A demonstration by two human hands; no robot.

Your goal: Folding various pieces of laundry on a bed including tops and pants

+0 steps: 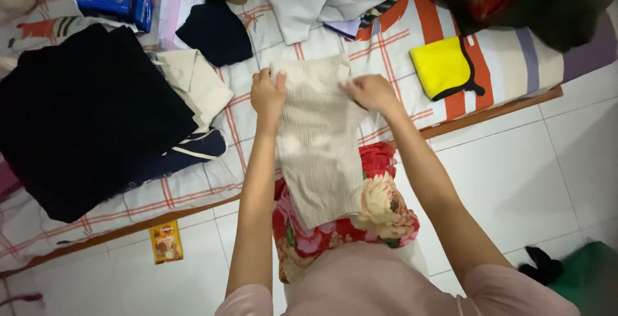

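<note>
Folding, by my judgement: my left hand and right hand each pinch an upper corner of the cream knit garment, which hangs over the bed's edge. Next calls for doubling it evenly.

Both hands are gripping a cream ribbed knit garment: the left hand and right hand are pinching its top corners over the striped bedsheet.

Home bedroom: bed, checked sheet, strewn clothes.
</note>
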